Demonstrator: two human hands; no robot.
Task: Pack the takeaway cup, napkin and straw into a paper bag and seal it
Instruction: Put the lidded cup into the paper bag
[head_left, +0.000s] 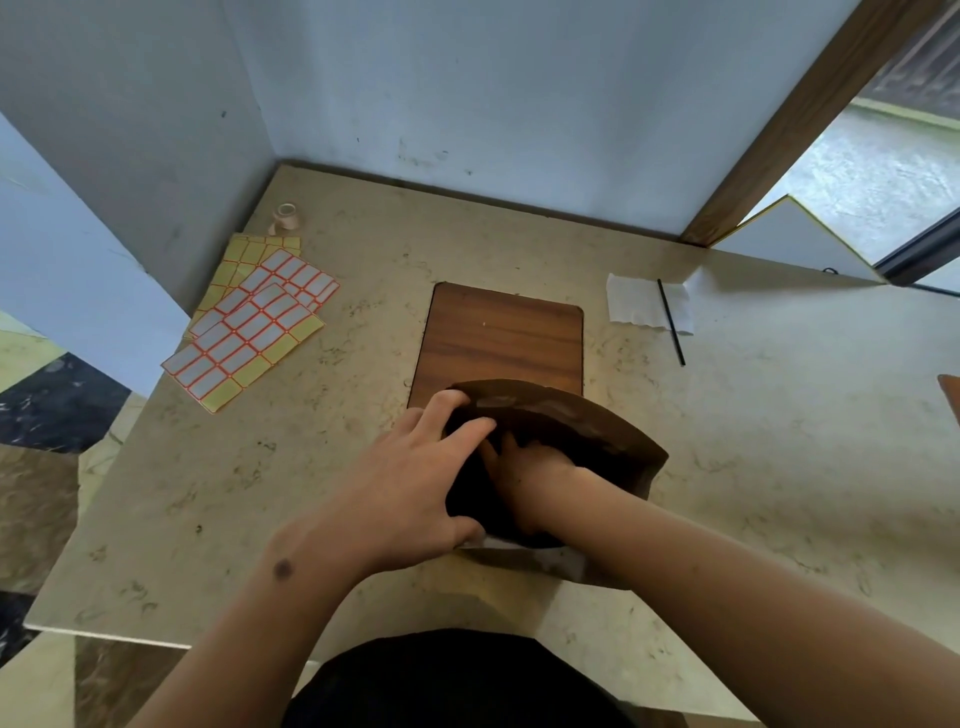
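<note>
Brown paper bag held open in left hand's grip; right hand inside, grip hidden.

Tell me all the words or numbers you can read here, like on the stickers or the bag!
No words or numbers can be read.
Sticker sheets: the labels are blank.
Paper bag: no print shows.
Napkin: plain white.
Tape roll: too small to tell.
</note>
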